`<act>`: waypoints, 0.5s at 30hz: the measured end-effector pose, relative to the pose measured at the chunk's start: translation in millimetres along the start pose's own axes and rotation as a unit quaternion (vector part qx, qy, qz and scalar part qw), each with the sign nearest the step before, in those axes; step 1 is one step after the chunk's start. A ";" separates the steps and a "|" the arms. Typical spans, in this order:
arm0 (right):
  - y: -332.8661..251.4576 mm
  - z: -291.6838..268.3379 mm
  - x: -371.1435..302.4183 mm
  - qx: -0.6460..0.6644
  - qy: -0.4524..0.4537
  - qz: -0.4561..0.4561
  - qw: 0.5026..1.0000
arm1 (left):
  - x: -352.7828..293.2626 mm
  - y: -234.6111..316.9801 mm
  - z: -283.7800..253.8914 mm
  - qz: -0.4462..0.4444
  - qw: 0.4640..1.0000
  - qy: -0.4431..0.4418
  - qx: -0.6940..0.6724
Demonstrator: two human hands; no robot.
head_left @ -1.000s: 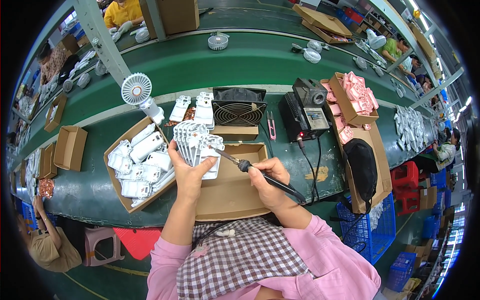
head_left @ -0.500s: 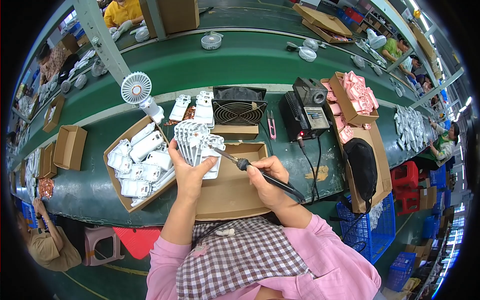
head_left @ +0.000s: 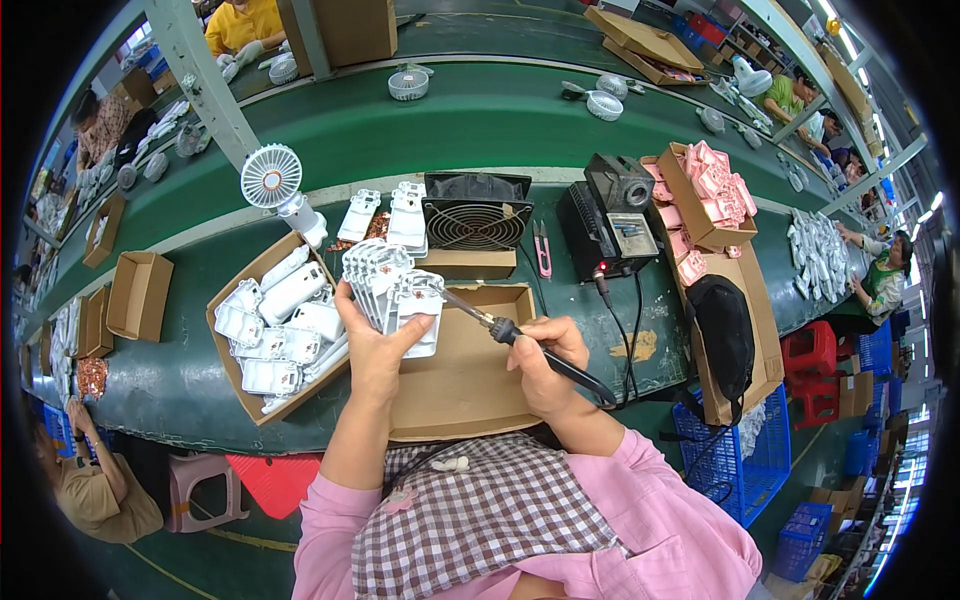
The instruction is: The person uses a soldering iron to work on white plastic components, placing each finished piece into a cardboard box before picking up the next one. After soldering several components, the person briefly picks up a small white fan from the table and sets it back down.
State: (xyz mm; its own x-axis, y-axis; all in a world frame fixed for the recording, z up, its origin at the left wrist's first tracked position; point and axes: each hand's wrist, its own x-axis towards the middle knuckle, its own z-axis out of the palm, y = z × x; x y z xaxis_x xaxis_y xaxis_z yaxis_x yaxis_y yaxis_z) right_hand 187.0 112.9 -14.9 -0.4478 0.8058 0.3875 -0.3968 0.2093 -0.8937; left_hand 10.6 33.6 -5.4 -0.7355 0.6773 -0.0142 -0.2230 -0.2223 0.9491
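My left hand (head_left: 375,345) is closed round a fanned stack of white plastic housings (head_left: 378,275), holding them above an open cardboard tray (head_left: 465,395). Small copper-coloured parts show on some of these housings. In my right hand (head_left: 548,365) is a soldering iron (head_left: 530,345), gripped like a pen. Its tip points up and left at the front housing; whether it touches cannot be made out. Left of my left hand, a cardboard box (head_left: 235,370) holds more white housings (head_left: 290,325). The iron's black cable runs toward a dark soldering station (head_left: 605,225).
A black fan (head_left: 478,222) stands behind the tray, with pink-handled snips (head_left: 543,250) beside it. A white handheld fan (head_left: 275,180) stands at the left. Pink parts (head_left: 715,190) fill a box at right, near a black bag (head_left: 720,340). Fans ride the green belt (head_left: 520,130). Co-workers sit around.
My right hand has drawn slightly right and down with the soldering iron. The stack in my left hand has shifted a little left. Fans on the belt have slid left.
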 end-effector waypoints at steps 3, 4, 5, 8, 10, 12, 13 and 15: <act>-0.5 0.4 0.5 0.021 0.001 -0.033 0.999 | -0.5 0.8 0.3 -0.007 1.000 -0.004 -0.012; -1.1 0.8 0.9 0.022 0.001 -0.047 0.999 | -0.5 0.7 0.0 -0.006 1.000 -0.004 -0.013; -0.7 0.4 0.9 0.022 0.001 -0.048 0.999 | 0.0 0.0 -0.6 -0.005 1.000 -0.004 -0.012; 0.3 0.0 0.4 0.018 0.000 -0.068 0.997 | 1.9 -4.9 -5.0 0.003 1.000 -0.010 -0.028; -0.3 1.5 -0.1 0.040 0.001 -0.077 0.996 | 2.4 -10.2 -10.2 0.017 0.999 -0.012 -0.028; 1.1 0.4 -0.2 0.032 0.000 -0.079 0.996 | 4.7 -11.6 -11.2 0.035 0.999 -0.012 -0.030; 1.6 -1.0 -0.1 0.023 0.000 -0.083 0.996 | 2.2 0.8 -4.8 -0.015 0.999 -0.010 -0.033; 0.3 -1.2 -0.5 0.002 -0.006 -0.071 0.997 | 1.3 2.1 -0.7 -0.035 0.999 -0.002 -0.035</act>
State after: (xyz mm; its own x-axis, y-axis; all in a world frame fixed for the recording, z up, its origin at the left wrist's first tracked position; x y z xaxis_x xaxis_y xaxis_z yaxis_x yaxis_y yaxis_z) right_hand 188.1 113.2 -15.6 -0.3958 0.7613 0.5135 -0.4603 0.3194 -0.8283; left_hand 8.7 33.5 -3.7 -0.7139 0.6958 -0.0791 -0.3189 -0.2224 0.9213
